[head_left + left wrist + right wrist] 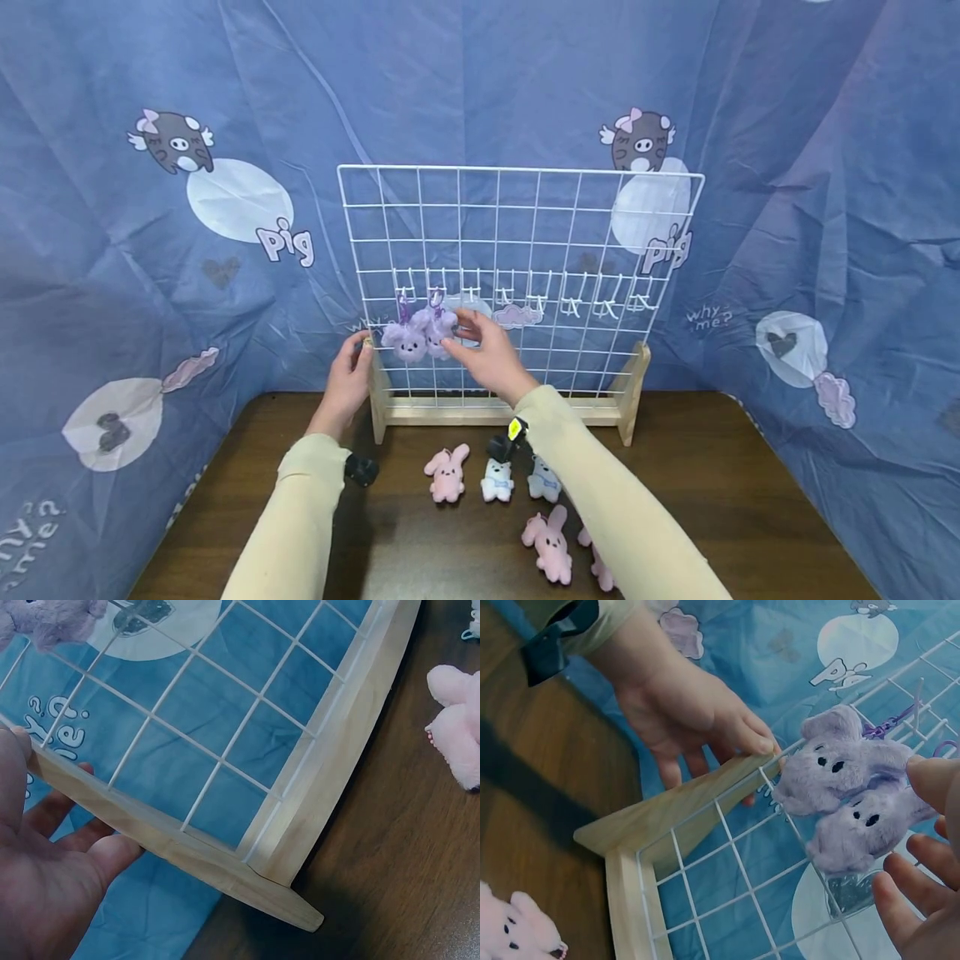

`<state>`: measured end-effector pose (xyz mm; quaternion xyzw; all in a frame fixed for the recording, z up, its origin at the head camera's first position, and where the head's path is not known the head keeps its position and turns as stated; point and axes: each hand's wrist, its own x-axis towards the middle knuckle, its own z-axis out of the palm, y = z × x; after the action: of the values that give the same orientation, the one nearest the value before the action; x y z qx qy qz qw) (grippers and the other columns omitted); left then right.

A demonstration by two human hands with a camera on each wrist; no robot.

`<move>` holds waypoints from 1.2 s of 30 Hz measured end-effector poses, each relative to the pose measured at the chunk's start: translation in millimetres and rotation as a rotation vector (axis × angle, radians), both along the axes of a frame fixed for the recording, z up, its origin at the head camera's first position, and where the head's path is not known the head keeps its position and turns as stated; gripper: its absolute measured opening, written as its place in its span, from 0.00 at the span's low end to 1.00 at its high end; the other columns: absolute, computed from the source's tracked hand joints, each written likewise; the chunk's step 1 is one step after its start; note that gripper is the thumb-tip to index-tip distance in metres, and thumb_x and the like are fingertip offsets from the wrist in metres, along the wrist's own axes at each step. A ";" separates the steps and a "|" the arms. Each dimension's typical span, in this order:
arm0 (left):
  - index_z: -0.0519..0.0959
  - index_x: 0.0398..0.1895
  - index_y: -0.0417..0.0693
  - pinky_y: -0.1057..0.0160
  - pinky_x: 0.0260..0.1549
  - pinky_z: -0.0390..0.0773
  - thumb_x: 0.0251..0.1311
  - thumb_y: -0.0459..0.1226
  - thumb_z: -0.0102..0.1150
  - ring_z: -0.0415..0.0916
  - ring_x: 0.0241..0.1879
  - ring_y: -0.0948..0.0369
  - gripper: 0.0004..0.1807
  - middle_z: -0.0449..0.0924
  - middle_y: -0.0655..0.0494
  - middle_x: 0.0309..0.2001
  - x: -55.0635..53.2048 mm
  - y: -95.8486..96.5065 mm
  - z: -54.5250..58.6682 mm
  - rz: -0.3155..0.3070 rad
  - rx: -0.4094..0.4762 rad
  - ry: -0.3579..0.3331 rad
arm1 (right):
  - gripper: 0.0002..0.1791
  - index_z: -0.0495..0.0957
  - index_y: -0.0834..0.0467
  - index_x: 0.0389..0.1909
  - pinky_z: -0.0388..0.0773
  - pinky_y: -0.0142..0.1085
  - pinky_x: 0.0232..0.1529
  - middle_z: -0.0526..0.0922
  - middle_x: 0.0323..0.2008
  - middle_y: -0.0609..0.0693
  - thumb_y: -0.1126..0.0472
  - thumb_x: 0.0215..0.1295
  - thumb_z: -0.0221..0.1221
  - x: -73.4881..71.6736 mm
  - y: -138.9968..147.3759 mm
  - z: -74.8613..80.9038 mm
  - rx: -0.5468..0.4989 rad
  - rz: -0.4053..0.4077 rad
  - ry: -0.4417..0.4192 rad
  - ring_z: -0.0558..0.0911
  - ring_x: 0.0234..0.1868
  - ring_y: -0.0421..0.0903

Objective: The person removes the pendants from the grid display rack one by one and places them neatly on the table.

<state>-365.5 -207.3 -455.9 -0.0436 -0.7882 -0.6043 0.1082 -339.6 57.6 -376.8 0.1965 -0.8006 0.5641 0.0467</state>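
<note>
Two lilac plush keychains hang side by side from hooks on a white wire grid rack (513,208). One is the left plush keychain (407,342), the other the right plush keychain (438,321), and in the head view they overlap. My left hand (348,379) grips the rack's wooden side post (187,844), its thumb in front and fingers behind. Beside the right plush keychain is my right hand (491,354), fingers spread and loosely bent. In the right wrist view its thumb (934,782) is right at a lilac ear, while the other fingers stand apart from the plush.
Several bare white hooks (572,306) line the grid to the right. On the brown table (420,550) lie a pink rabbit plush (447,477), a white plush (497,482), a grey plush (543,483) and another pink rabbit (553,550). One more pink plush (600,573) is partly hidden by the right sleeve.
</note>
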 end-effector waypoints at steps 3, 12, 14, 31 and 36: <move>0.63 0.77 0.45 0.39 0.71 0.63 0.85 0.41 0.40 0.63 0.74 0.41 0.23 0.66 0.31 0.74 -0.1 -0.1 -0.2 -0.001 0.002 0.002 | 0.32 0.69 0.57 0.76 0.79 0.45 0.63 0.77 0.70 0.56 0.55 0.75 0.65 -0.9 -3.9 3.0 -0.014 -0.015 -0.033 0.77 0.70 0.53; 0.63 0.77 0.44 0.41 0.72 0.63 0.85 0.41 0.40 0.62 0.75 0.42 0.24 0.65 0.32 0.75 2.6 0.7 4.1 -0.005 0.021 -0.010 | 0.27 0.75 0.58 0.69 0.78 0.46 0.64 0.81 0.65 0.56 0.56 0.73 0.66 -3.2 -14.1 10.1 -0.011 -0.039 -0.049 0.78 0.67 0.55; 0.63 0.77 0.44 0.41 0.72 0.63 0.85 0.41 0.40 0.62 0.75 0.43 0.24 0.65 0.32 0.75 3.3 0.8 5.0 -0.002 0.021 -0.013 | 0.25 0.77 0.58 0.67 0.78 0.46 0.64 0.82 0.62 0.56 0.57 0.73 0.67 -3.4 -16.2 11.0 -0.021 -0.046 -0.050 0.79 0.66 0.55; 0.64 0.76 0.44 0.40 0.73 0.63 0.85 0.40 0.41 0.62 0.75 0.41 0.22 0.66 0.32 0.74 5.3 1.1 4.1 0.019 0.012 -0.013 | 0.23 0.76 0.61 0.67 0.81 0.41 0.57 0.82 0.55 0.60 0.62 0.74 0.64 -6.7 -26.4 13.5 -0.168 -0.058 -0.060 0.82 0.52 0.52; 0.64 0.76 0.43 0.40 0.73 0.62 0.85 0.40 0.41 0.61 0.76 0.41 0.23 0.65 0.32 0.75 4.5 1.1 3.7 0.011 0.014 -0.007 | 0.20 0.79 0.61 0.64 0.82 0.34 0.46 0.81 0.53 0.58 0.60 0.76 0.61 -8.0 -27.6 12.2 -0.170 -0.059 -0.057 0.81 0.47 0.47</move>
<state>-361.0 -206.3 -452.3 -0.0364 -0.7844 -0.6095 0.1090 -347.6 30.1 -364.6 0.1519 -0.7563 0.6338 0.0572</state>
